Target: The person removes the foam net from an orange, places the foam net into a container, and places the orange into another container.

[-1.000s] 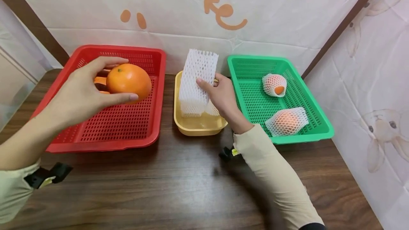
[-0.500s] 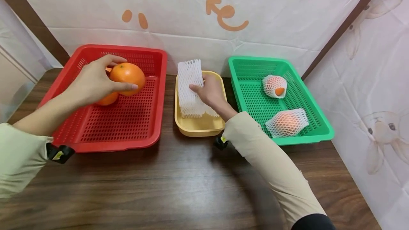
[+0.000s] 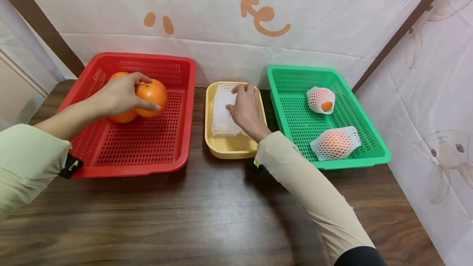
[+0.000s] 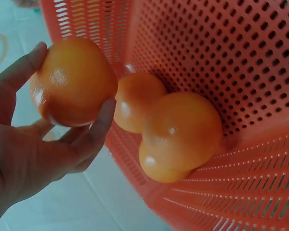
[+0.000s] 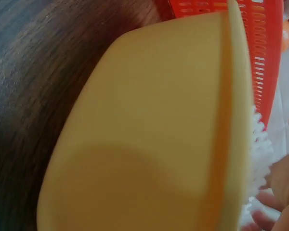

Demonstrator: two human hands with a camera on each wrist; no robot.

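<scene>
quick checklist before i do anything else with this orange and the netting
1. Left hand gripping the orange: ok, thumb and fingers round it.
2. Orange netted: not ok, it is bare.
3. White netting available: ok, in the yellow tub.
4. Right hand pinching netting: cannot tell, fingertips partly hidden.
5. Room in the green basket: ok, bare floor beside two netted fruits.
</scene>
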